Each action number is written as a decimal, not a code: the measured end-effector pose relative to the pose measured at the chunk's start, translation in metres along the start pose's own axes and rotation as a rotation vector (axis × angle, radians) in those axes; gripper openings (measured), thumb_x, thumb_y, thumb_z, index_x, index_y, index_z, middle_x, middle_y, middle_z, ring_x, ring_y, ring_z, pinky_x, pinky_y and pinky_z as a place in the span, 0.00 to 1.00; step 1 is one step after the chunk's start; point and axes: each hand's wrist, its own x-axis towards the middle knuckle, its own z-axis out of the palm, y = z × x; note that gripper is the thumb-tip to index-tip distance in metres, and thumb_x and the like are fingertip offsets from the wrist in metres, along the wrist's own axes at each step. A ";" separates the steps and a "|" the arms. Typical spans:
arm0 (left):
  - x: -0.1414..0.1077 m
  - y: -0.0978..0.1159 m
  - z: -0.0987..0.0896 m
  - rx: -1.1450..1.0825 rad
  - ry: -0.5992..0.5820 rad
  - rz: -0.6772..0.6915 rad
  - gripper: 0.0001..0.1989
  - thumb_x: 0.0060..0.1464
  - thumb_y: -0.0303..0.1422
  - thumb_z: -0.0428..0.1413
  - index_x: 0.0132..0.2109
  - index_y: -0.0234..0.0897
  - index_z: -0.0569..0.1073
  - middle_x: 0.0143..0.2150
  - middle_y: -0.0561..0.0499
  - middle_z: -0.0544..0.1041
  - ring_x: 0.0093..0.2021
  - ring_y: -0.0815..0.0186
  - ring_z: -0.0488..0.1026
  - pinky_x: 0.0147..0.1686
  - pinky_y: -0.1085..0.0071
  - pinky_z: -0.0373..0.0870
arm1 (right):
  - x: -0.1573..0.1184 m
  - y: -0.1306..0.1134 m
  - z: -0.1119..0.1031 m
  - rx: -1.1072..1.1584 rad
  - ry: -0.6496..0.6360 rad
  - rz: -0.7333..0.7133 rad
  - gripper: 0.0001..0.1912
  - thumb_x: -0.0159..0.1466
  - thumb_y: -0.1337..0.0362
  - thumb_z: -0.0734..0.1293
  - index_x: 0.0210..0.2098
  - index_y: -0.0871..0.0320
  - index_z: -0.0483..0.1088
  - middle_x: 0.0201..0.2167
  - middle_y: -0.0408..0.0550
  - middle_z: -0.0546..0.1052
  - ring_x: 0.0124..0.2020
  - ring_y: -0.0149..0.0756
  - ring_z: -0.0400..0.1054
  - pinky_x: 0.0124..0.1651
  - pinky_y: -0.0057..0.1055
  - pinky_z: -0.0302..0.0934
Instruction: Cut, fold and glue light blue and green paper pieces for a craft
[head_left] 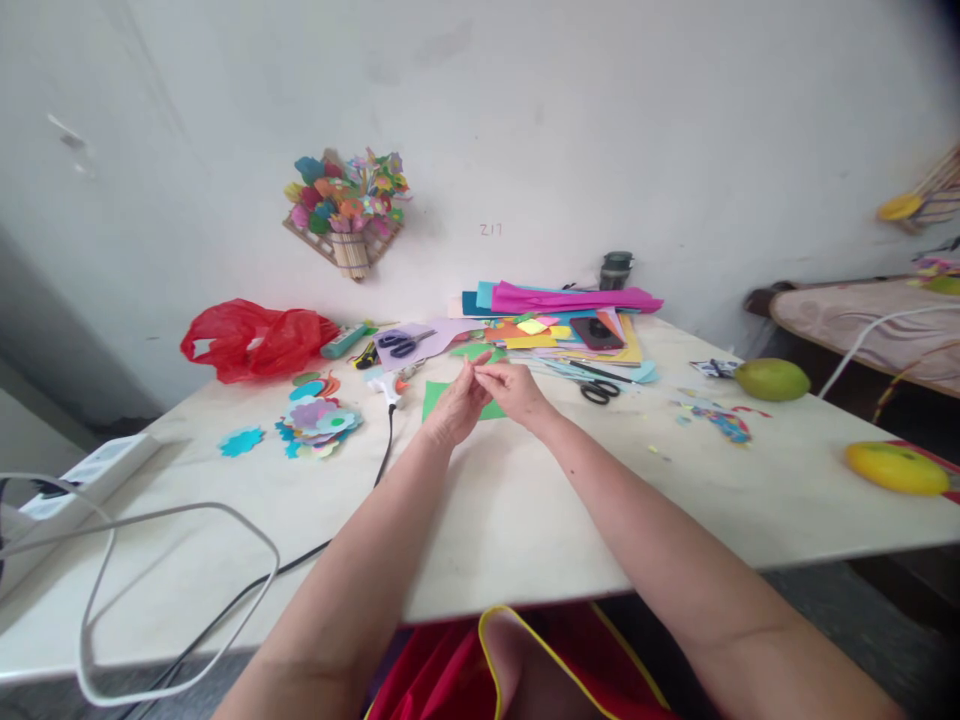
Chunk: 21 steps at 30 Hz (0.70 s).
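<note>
Meeting at the fingertips over green paper (433, 397), left hand (459, 404) and right hand (517, 392) look pinched; what's held, I cannot tell.

A bright green paper sheet (434, 397), straight-edged, lies flat on the bench (555, 545), its middle hidden by the left hand (460, 402). Just beyond lies another green piece (497, 353), partly covered, its full outline unclear.
</note>
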 end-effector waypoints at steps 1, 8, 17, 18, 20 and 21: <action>0.000 0.000 0.000 0.008 0.005 0.000 0.19 0.55 0.42 0.48 0.49 0.38 0.70 0.46 0.46 0.74 0.50 0.62 0.68 0.48 0.67 0.62 | 0.000 0.001 0.000 -0.051 -0.004 -0.024 0.12 0.57 0.68 0.60 0.34 0.59 0.75 0.29 0.48 0.77 0.30 0.34 0.69 0.34 0.30 0.60; 0.003 -0.004 0.000 0.109 0.017 0.074 0.21 0.55 0.43 0.48 0.52 0.38 0.67 0.47 0.45 0.73 0.53 0.60 0.65 0.53 0.62 0.58 | -0.001 -0.002 0.000 -0.489 0.023 -0.074 0.13 0.60 0.66 0.59 0.33 0.60 0.75 0.26 0.49 0.76 0.28 0.33 0.67 0.31 0.28 0.56; -0.001 -0.004 -0.003 0.314 0.067 0.177 0.21 0.53 0.41 0.51 0.52 0.39 0.67 0.50 0.47 0.72 0.55 0.61 0.63 0.56 0.64 0.54 | -0.007 -0.014 0.003 -0.900 -0.038 -0.099 0.17 0.62 0.66 0.53 0.32 0.63 0.72 0.28 0.54 0.75 0.28 0.37 0.66 0.28 0.30 0.50; 0.000 -0.004 -0.003 0.313 0.068 0.184 0.20 0.53 0.41 0.51 0.52 0.39 0.68 0.50 0.48 0.72 0.55 0.61 0.63 0.56 0.65 0.54 | -0.006 -0.012 0.004 -0.890 -0.026 -0.099 0.16 0.62 0.66 0.54 0.32 0.63 0.72 0.28 0.55 0.75 0.28 0.37 0.66 0.28 0.30 0.50; 0.001 -0.005 -0.004 0.278 0.061 0.176 0.19 0.52 0.39 0.53 0.50 0.38 0.69 0.49 0.48 0.72 0.54 0.62 0.64 0.54 0.66 0.55 | -0.005 -0.009 0.004 -0.844 0.016 -0.077 0.16 0.61 0.66 0.55 0.30 0.62 0.73 0.27 0.55 0.75 0.27 0.37 0.66 0.29 0.30 0.51; 0.002 -0.005 -0.005 0.245 0.054 0.162 0.18 0.52 0.38 0.53 0.49 0.38 0.69 0.47 0.48 0.73 0.53 0.62 0.65 0.53 0.67 0.56 | -0.004 -0.007 0.003 -0.807 0.048 -0.055 0.15 0.60 0.66 0.56 0.29 0.62 0.73 0.26 0.54 0.75 0.27 0.37 0.65 0.29 0.30 0.51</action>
